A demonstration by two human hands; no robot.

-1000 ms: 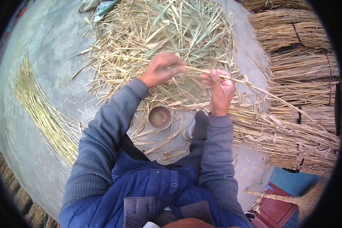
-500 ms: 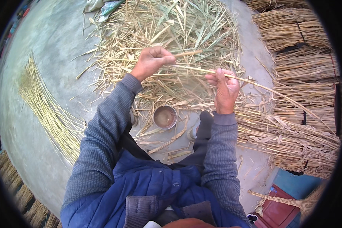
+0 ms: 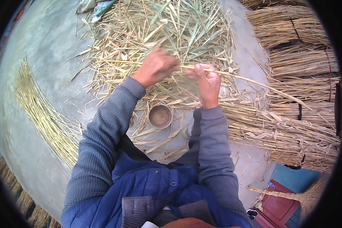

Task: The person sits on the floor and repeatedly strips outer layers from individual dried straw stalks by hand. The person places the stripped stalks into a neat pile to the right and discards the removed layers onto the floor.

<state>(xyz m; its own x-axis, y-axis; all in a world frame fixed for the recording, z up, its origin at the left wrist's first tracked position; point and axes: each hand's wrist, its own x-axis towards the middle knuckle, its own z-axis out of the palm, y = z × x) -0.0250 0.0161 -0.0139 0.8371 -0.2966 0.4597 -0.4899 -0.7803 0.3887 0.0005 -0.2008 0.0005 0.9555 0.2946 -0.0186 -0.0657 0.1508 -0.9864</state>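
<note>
Your right hand (image 3: 208,81) grasps a slender reed stalk (image 3: 250,79), pinching it between thumb and fingers. Your left hand (image 3: 155,67) is curled closed around the stalk's left end, its fingertips blurred and partly hidden. The two hands are near each other, and the stalk runs from them to the right, sloping nearer toward its tip, above the right-hand bundles (image 3: 285,133). Beyond and beneath your hands spreads a heap of leaf strips (image 3: 117,41); a round bowl (image 3: 160,116) sits nearer you.
</note>
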